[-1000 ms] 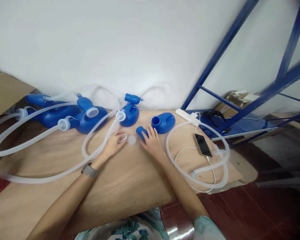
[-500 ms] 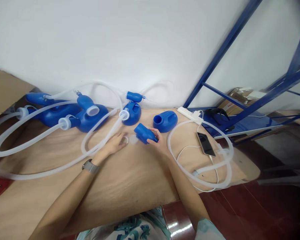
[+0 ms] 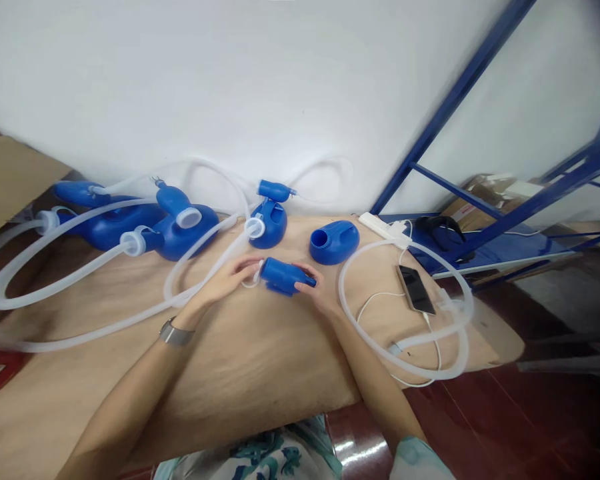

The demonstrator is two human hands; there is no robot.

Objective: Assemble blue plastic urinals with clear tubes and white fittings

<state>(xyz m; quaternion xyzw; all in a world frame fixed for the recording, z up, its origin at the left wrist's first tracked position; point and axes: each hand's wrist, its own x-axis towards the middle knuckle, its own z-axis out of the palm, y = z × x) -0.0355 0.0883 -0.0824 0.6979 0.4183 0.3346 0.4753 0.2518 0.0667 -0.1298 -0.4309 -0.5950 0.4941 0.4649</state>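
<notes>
My right hand (image 3: 319, 288) is closed round the narrow end of a blue plastic funnel-shaped cup (image 3: 283, 275), held on its side just above the table. Its wide end points left. There my left hand (image 3: 230, 277) pinches a translucent white cap (image 3: 257, 274) with a strap ring, against or right beside the cup's mouth; whether it is seated I cannot tell. Behind the hands lies a blue urinal bottle (image 3: 341, 241) with an uncovered mouth. Another blue bottle (image 3: 275, 225), fitted with a white collar and hose, bears a second blue cup (image 3: 274, 191).
More blue bottles (image 3: 185, 233) with white hoses (image 3: 97, 265) crowd the left. A coiled clear hose (image 3: 343, 293) surrounds a phone (image 3: 416, 289) and cable at right, near a power strip (image 3: 380, 227). A blue metal rack (image 3: 447, 100) stands beyond; a cardboard box (image 3: 20, 180) is far left.
My left hand has lifted the white cap from the table to the cup's wide end. My right hand has turned the cup more level, its mouth now facing the cap.
</notes>
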